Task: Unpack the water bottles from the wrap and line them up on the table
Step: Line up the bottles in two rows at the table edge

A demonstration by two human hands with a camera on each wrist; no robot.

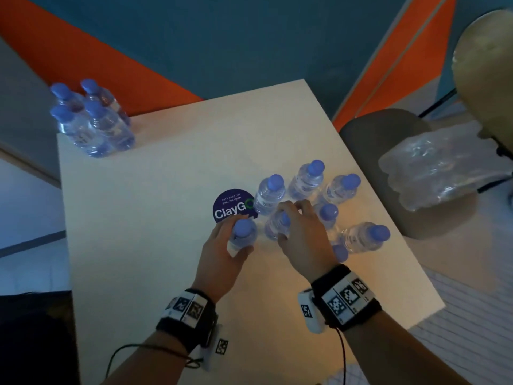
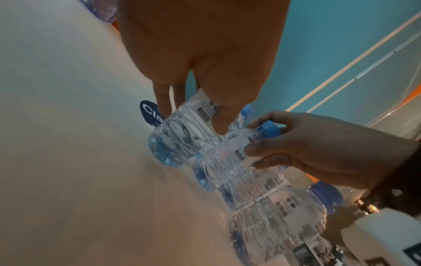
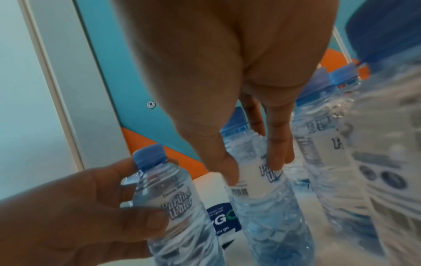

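Several clear water bottles with blue caps (image 1: 306, 179) stand loose in a cluster on the right half of the pale table (image 1: 155, 218). My left hand (image 1: 231, 238) grips the nearest-left bottle (image 1: 242, 235) around its label, thumb on the near side; the left wrist view shows this bottle (image 2: 182, 136) low over the tabletop. My right hand (image 1: 291, 220) grips the neighbouring bottle (image 1: 277, 227) from above, its thumb and fingers (image 3: 280, 147) pinching the label of that bottle (image 3: 262, 181). The empty plastic wrap (image 1: 433, 170) lies crumpled on a chair at the right.
A further group of bottles (image 1: 91, 120) stands at the table's far left corner. A round dark-blue ClayGo sticker (image 1: 231, 204) lies flat just beyond my left hand. The grey chair (image 1: 372, 129) sits off the table's right edge. Blue and orange wall panels rise behind.
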